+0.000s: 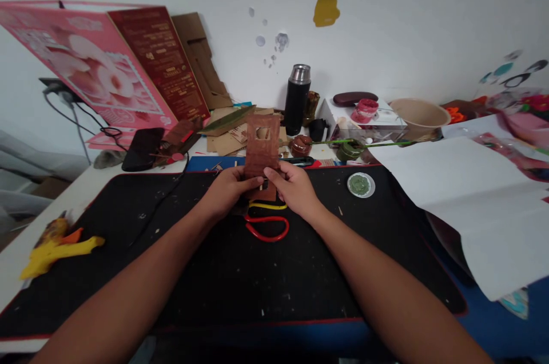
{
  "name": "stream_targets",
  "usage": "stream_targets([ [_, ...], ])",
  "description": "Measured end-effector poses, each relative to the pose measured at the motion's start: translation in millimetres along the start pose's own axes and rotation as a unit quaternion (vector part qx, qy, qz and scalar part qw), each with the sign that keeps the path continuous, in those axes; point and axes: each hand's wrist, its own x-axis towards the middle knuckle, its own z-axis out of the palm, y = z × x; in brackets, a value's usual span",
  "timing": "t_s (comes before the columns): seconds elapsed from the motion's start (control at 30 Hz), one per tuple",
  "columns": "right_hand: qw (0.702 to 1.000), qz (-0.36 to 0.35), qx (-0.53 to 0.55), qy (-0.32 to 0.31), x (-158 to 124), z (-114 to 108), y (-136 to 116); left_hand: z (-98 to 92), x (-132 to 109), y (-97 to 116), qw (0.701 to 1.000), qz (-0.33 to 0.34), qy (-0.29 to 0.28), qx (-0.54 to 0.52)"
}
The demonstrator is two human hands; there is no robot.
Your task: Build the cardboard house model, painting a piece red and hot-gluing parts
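Both hands hold a brown-painted cardboard piece (262, 149) upright above the black mat (223, 284). It has a cut-out window near its top and a small opening low down. My left hand (229, 188) grips its left edge, the thumb near the lower opening by a short pale stick. My right hand (295, 186) is closed on the right edge, its thumb lying across the front. Just below, scissors (268, 229) with red and yellow handles lie on the mat; their blades are mostly hidden behind the left hand.
A yellow glue gun (58, 244) lies at left. A lid of green paint (360, 185) sits right of the hands. Behind stand a black thermos (297, 99), a brown paint jar (301, 145) and a green paint jar (349, 150). White paper (467, 198) covers the right side.
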Motion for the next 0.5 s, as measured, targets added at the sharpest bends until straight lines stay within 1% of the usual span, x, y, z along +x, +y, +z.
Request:
stream_targets([
  [0.13, 1.0, 0.01, 0.003, 0.005, 1.2, -0.3, -0.1, 0.1, 1.4, -0.2, 1.0, 0.026, 0.001, 0.005],
  [0.5, 1.0, -0.002, 0.015, 0.002, 2.2, -0.6, 0.1, 3.3, -2.4, 5.3, 0.999, 0.026, 0.019, 0.037],
])
